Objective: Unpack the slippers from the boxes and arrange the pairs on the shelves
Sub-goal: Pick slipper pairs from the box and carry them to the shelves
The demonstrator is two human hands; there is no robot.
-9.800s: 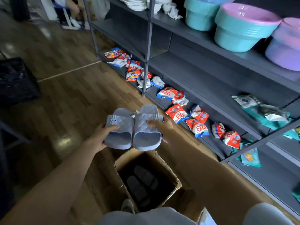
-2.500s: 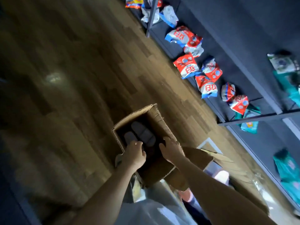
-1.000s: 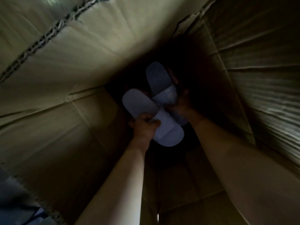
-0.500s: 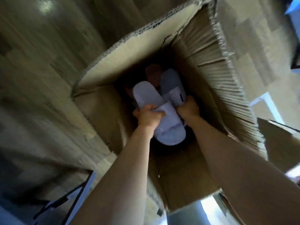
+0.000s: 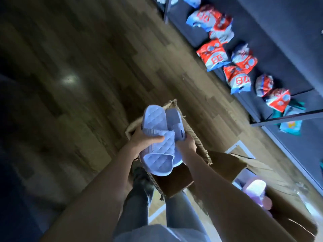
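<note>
I hold a pair of pale blue quilted slippers above an open cardboard box [image 5: 190, 133] on the floor. My left hand [image 5: 143, 139] grips the nearer slipper [image 5: 157, 145] across its strap. My right hand [image 5: 186, 144] grips the second slipper [image 5: 174, 124], which lies partly behind the first. The dark shelf unit [image 5: 279, 55] stands at the right.
Several red and blue packets [image 5: 236, 67] lie on the bottom shelf. A second cardboard box [image 5: 288, 215] at the lower right holds a pale pink slipper [image 5: 255, 188]. Wooden floor spreads to the left. My legs stand just below the box.
Both hands have lifted the blue pair up out of the box; half a second ago they were deep inside it. The view has risen and shows the floor and shelf again.
</note>
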